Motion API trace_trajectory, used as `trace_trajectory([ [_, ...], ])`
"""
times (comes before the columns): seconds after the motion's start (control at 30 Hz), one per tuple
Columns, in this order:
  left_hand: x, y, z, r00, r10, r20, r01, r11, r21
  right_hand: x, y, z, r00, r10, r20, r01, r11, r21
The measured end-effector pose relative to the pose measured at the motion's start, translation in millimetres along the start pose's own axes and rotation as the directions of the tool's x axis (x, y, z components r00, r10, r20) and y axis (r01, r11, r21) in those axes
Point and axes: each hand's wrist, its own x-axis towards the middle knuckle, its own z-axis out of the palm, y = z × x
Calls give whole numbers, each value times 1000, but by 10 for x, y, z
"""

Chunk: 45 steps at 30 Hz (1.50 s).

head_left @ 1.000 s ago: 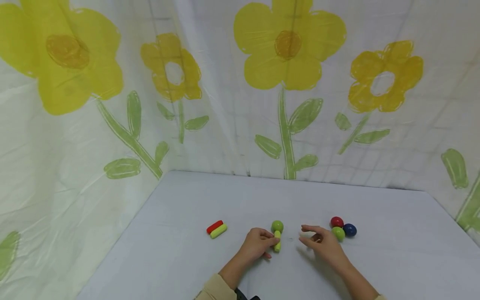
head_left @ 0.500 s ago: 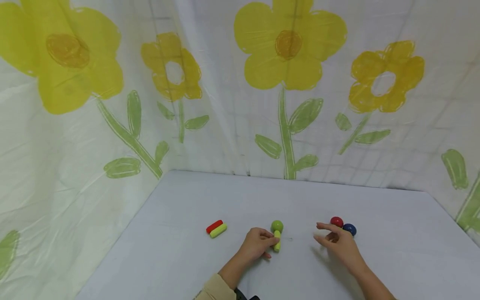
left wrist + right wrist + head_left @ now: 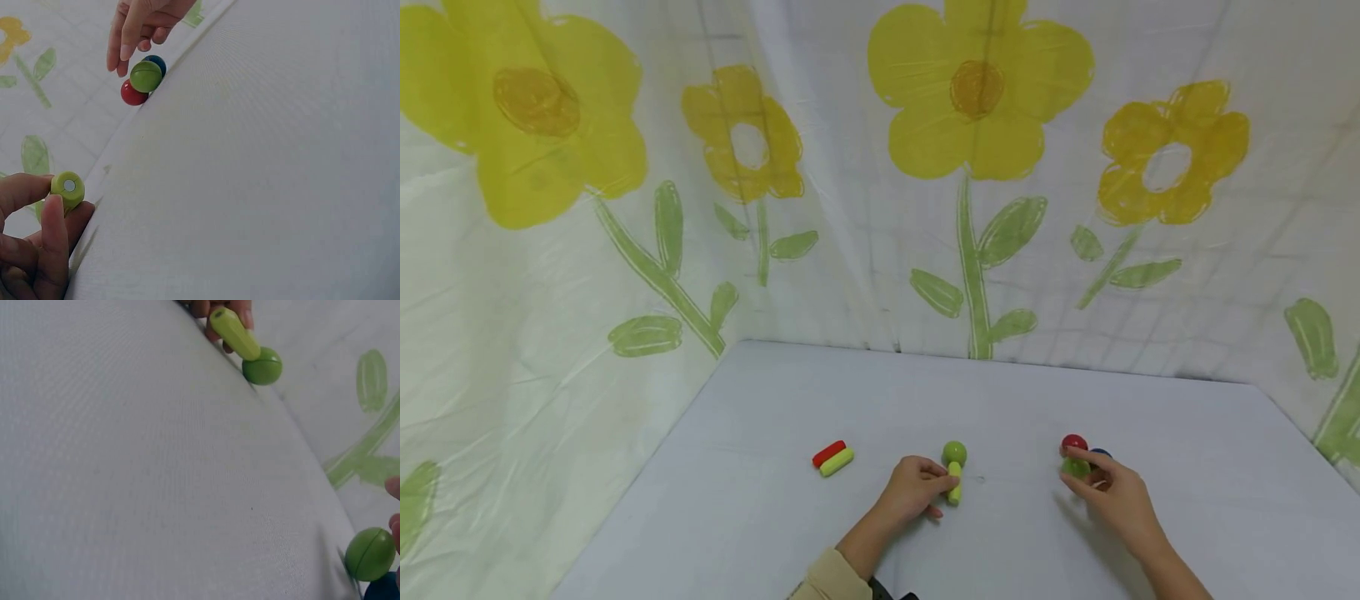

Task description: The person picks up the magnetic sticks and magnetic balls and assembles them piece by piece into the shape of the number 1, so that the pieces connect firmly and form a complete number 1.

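My left hand (image 3: 913, 487) pinches a yellow-green stick (image 3: 955, 494) between thumb and fingers. A green ball (image 3: 955, 452) sits against the stick's far end. In the left wrist view, a silvery disc shows on the stick's near end. Over to the right, my right hand (image 3: 1120, 497) reaches over another green ball (image 3: 145, 77), thumb and fingers spread around it. The left wrist view shows these fingers beside the ball rather than gripping it. A red ball (image 3: 1073, 441) and a blue ball (image 3: 1101, 452), mostly behind the hand, cluster with that green ball.
Left of my left hand, a red stick (image 3: 828, 452) and a second yellow-green stick (image 3: 837, 462) lie side by side. A white cloth covers the table (image 3: 850, 392). Behind it hangs a curtain (image 3: 842, 250) printed with yellow flowers.
My right hand has moved right from beside the held stick to the ball cluster, its fingers now around the green ball there. My left hand has stayed still on its stick.
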Motion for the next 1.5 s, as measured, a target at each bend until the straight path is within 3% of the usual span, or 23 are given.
trace_trajectory([
  [0.33,-9,10,5,1000,-6,-1,6,1000,-22,8,104,-59,997,-23,-68,22,1000,-15],
  [0.8,2,-3,23,1000,-7,-13,6,999,-47,-16,179,-40,996,-32,-80,26,997,-75],
  [1.33,-11,10,20,1000,-6,-12,5,999,-45,-27,221,70,958,-248,-142,226,962,-156],
  [1.5,-9,9,23,1000,-1,-19,1,999,-42,-46,195,110,955,-267,-131,248,958,-144],
])
